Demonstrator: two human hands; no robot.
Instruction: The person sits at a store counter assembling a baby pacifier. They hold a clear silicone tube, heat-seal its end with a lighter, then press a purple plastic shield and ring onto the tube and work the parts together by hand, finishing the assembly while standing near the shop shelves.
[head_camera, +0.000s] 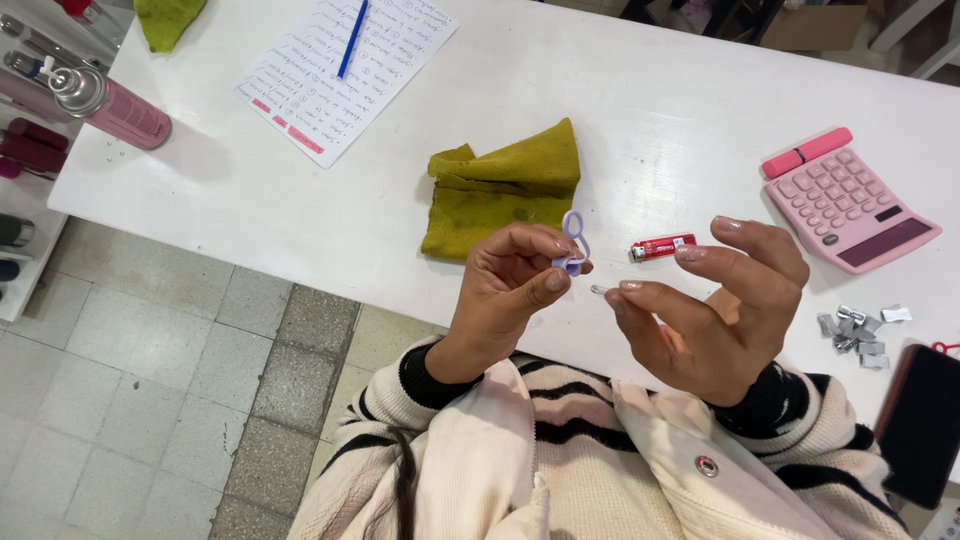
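- Left hand (505, 290) was raised above the near edge of the white table (640, 110), thumb and fingertips pressed together on a small lilac plastic loop piece (572, 243); the loop stood upright above the fingertips.
- Right hand (715, 310) was held just beside it, thumb and forefinger pinching a tiny silvery bit (598, 290); the other fingers were spread and lifted. The bit was close to the lilac piece but apart from it.
- A folded olive-green cloth (505, 185) lay on the table just behind the left hand.
- A red lighter (661, 247) lay flat between the cloth and a pink calculator (848, 208); a pink highlighter (806, 152) rested along the calculator's top edge.
- A small heap of silvery metal clips (856, 332) sat right of the right hand, near a dark phone (922, 425) at the table's edge.
- Far side: a written sheet (340, 75) with a blue pen (351, 38) on it, a pink spray can (105, 105) lying on its side, and a second green cloth (165, 18).
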